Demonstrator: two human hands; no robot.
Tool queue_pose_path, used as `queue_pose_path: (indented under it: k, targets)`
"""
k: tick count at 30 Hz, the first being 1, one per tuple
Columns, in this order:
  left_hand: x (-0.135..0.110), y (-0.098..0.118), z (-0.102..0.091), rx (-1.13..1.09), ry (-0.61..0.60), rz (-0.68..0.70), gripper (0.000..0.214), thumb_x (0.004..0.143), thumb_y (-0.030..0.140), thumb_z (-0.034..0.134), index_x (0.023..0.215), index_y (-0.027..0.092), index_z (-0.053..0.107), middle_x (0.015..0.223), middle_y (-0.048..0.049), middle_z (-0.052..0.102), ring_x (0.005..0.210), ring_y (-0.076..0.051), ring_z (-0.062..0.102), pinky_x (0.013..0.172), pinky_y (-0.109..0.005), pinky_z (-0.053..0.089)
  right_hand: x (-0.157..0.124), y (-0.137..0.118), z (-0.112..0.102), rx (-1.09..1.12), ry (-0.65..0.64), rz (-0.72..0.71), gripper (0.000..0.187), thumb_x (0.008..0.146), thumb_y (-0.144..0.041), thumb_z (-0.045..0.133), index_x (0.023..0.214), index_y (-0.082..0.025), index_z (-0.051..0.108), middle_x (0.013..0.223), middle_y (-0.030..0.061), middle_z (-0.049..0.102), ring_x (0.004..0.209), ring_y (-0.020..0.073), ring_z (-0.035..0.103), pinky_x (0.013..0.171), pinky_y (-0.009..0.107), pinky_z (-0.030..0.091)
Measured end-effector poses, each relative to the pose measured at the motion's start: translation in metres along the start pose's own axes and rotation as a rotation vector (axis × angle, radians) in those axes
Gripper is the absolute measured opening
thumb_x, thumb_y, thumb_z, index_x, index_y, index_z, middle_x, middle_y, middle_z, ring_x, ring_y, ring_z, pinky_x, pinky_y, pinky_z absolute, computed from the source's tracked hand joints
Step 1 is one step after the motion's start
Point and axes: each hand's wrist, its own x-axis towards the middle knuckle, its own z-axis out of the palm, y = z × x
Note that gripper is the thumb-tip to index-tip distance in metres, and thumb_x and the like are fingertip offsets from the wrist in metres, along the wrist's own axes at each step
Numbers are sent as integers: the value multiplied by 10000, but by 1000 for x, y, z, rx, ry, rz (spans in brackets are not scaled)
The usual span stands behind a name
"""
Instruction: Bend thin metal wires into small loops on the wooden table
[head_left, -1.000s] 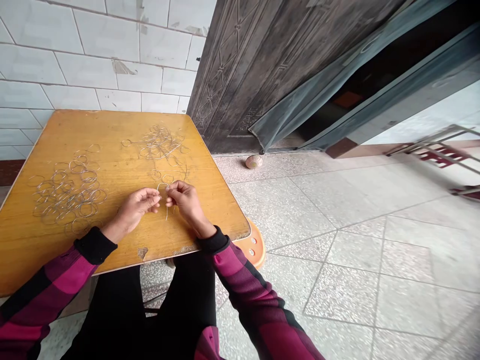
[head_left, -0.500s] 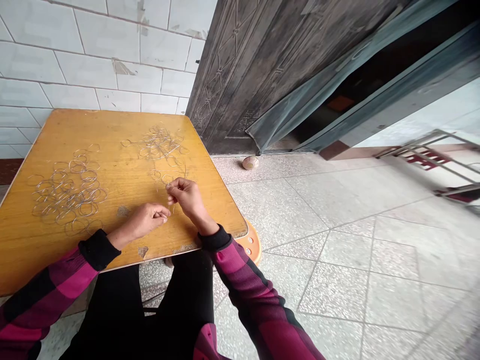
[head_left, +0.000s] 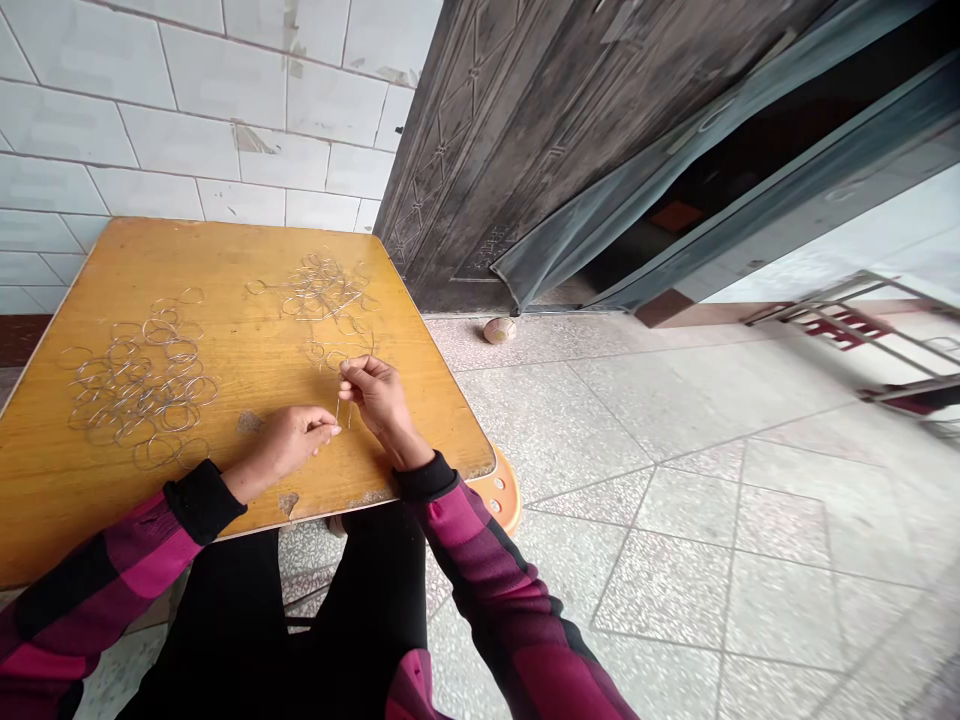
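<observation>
Between my two hands runs a thin piece of wire (head_left: 338, 408). My left hand (head_left: 294, 438) pinches its lower end between thumb and forefinger, low over the wooden table (head_left: 247, 490). Slightly higher and to the right, my right hand (head_left: 380, 398) has its fingertips closed on the upper part. Just beyond the right hand lie a few loose bent wires (head_left: 322, 350). A tangled heap of wire (head_left: 322, 285) sits farther back, and a wider pile of wire loops (head_left: 142, 385) spreads over the table's left side.
An orange plastic stool (head_left: 504, 490) stands under the table's right corner. A round ball-like object (head_left: 499, 330) rests on the floor by the dark carved door (head_left: 480, 150). White wall tiles (head_left: 232, 195) border the table's back edge; a metal rack (head_left: 862, 325) stands at far right.
My right hand has shifted slightly right, its fingers a little farther from the left hand. More of the wire shows between them. The view has tilted slightly.
</observation>
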Motion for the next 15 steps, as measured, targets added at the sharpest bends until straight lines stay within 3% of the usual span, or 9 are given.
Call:
queue_pose_path:
  k: [5, 9, 15]
  targets:
    - [-2, 8, -5, 264, 66, 147, 366, 804, 388, 615, 512, 177, 551, 474, 25, 473, 473, -99, 359, 510, -254, 254, 9, -1, -9, -86, -87, 115, 248, 578, -262, 804, 637, -152, 590, 517, -41, 583, 422, 56, 521, 428, 168, 456]
    - [-3, 10, -13, 337, 142, 197, 403, 835, 390, 580, 500, 180, 499, 481, 26, 445, 481, -99, 332, 526, -264, 247, 14, 2, -12, -151, -124, 167, 235, 583, -239, 805, 628, -144, 594, 527, -35, 600, 431, 55, 534, 449, 168, 470]
    - [1, 7, -27, 332, 257, 263, 377, 851, 368, 564, 532, 189, 474, 520, 25, 449, 513, -109, 381, 554, -263, 286, 11, 3, -25, -293, -79, 89, 232, 654, -293, 769, 773, -138, 644, 588, -6, 625, 496, 104, 604, 505, 226, 522]
